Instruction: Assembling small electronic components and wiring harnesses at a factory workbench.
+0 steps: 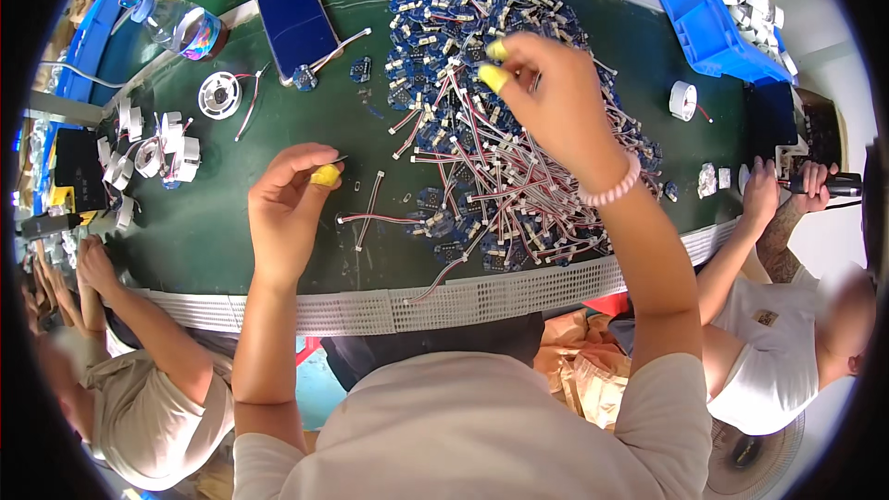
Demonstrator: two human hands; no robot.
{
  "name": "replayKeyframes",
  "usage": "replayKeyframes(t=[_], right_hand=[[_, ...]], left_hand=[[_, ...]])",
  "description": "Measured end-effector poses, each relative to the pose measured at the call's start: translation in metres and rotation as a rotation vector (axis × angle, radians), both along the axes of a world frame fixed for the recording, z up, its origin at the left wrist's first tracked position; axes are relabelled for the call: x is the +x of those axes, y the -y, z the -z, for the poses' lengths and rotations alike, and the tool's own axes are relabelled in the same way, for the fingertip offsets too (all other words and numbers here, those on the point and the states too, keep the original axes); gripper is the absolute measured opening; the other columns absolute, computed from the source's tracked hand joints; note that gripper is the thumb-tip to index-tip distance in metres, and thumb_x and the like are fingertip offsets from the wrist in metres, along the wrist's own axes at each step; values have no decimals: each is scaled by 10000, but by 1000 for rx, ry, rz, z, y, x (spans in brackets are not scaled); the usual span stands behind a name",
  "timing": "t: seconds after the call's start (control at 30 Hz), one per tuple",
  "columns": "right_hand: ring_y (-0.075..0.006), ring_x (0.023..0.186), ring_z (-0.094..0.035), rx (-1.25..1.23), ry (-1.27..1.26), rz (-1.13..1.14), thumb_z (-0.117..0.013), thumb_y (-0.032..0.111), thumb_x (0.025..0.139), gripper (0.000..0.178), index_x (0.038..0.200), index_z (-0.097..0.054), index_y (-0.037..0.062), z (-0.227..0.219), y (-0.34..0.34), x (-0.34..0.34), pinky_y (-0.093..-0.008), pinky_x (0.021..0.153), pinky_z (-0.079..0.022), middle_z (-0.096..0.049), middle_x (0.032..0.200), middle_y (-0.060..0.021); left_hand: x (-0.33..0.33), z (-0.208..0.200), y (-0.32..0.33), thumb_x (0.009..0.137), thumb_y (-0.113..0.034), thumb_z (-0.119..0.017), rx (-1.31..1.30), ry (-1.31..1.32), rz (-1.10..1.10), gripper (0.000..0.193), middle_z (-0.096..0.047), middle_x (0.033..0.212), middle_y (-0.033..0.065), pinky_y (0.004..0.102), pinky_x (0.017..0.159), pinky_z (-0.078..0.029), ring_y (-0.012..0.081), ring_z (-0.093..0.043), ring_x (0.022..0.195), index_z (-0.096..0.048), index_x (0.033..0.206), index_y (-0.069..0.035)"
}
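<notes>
Presently the work stood at the picking stage: the right hand (546,97) was reached forward over the heap of small blue circuit boards with red-and-white wire leads (500,139) on the green tabletop (213,231), its yellow-capped fingertips (494,77) pinched together at the top of the pile. Its grip looked clenched on a lead or board, though what exactly lay between the fingertips could not be made out. The left hand (289,208) hovered nearer the body, left of the heap, wrist bent, thumb and forefinger closed on a small dark piece beside a yellow finger cap (325,176); a loose wire lead (369,211) lay just beside it. Judged next move: a single board needs to be teased free of the tangle without dragging its neighbours, which calls for a slow lift. A phone (296,23) and white tape rolls (157,153) lay well apart.
</notes>
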State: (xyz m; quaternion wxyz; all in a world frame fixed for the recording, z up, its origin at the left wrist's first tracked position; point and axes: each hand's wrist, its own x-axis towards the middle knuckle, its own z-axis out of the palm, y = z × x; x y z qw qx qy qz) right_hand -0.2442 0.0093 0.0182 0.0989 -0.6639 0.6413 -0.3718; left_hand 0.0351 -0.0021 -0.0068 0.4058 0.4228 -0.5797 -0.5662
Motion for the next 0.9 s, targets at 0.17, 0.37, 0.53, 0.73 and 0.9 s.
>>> replayKeyframes(t=[0.17,0.37,0.53,0.73,0.9], right_hand=[[-229,699,-578,4,-306,78,-733,202,683,168,712,-632,72,7,-2,34,-378,569,-456,-582,664,-51],[-240,727,-558,-72,-150,61,-685,88,661,94,724,-618,68,25,9,33,-365,588,-459,-563,706,-63],[-144,811,-634,-125,826,-140,-563,-12,859,172,1027,-537,18,6,-13,32,-166,531,-453,-636,918,-83],[-59,677,-567,75,664,-222,-599,-14,835,149,983,-614,-15,22,-32,53,-188,518,-445,-622,845,-42],[-140,668,-594,53,380,-335,-593,-46,793,229,1021,-605,-28,25,-37,57,-236,566,-479,-626,880,-102]], left_hand=[[-20,6,1,803,91,-607,-44,-90,82,181,-568,1102,110,263,861,-470,157,-576,971,-657,964,26],[-45,-9,-2,770,157,-581,111,-176,-12,296,-586,1093,110,266,851,-487,162,-596,966,-591,1045,49],[-46,1,-2,800,133,-562,125,-110,78,264,-524,1162,96,254,864,-499,140,-598,950,-574,1052,56],[-49,2,-6,824,128,-526,92,-235,169,278,-587,1059,104,265,817,-526,159,-607,949,-574,1084,43],[-43,4,-6,844,116,-517,71,-155,170,344,-608,1047,119,267,779,-536,170,-621,923,-543,1175,27]])
